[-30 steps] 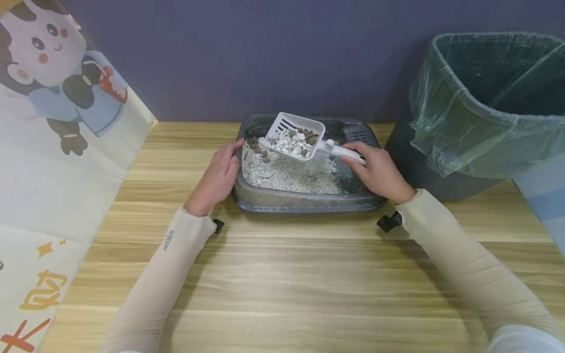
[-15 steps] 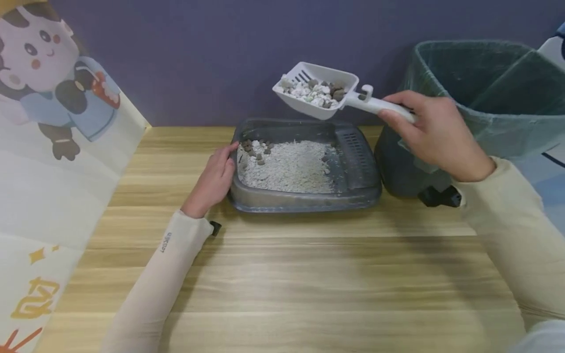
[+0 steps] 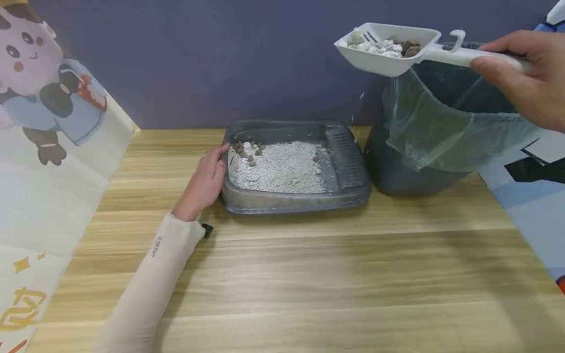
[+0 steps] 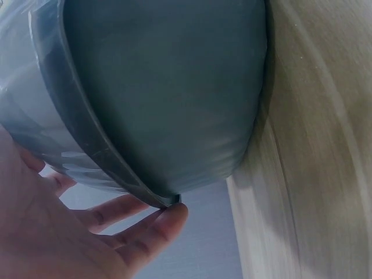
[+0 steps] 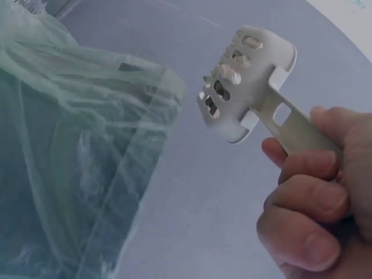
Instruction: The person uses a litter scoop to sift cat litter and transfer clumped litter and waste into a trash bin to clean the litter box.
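My right hand (image 3: 531, 73) grips the handle of a white slotted litter scoop (image 3: 379, 64) in the head view. White litter and brown clumps (image 3: 408, 48) lie in the scoop, which is raised by the bin's left rim. A few white specks fall below it. From beneath, the right wrist view shows the slotted scoop (image 5: 250, 81) and curled fingers (image 5: 308, 209) round its handle. My left hand (image 3: 204, 176) rests against the left side of a grey litter box (image 3: 295, 199). In the left wrist view its extended fingers (image 4: 157, 232) touch the box's lip (image 4: 96, 148).
A dark bin (image 3: 403, 171) with a translucent green bag (image 3: 446, 135) over its rim stands right of the litter box. Pale litter (image 3: 282, 169) covers much of the box floor, with brown clumps (image 3: 249, 153) at its back left. A purple-grey wall (image 3: 220, 63) closes the back.
My right hand has lifted the loaded scoop out of the litter box and carried it up and right toward the bin. My left hand has stayed at the box's left side.
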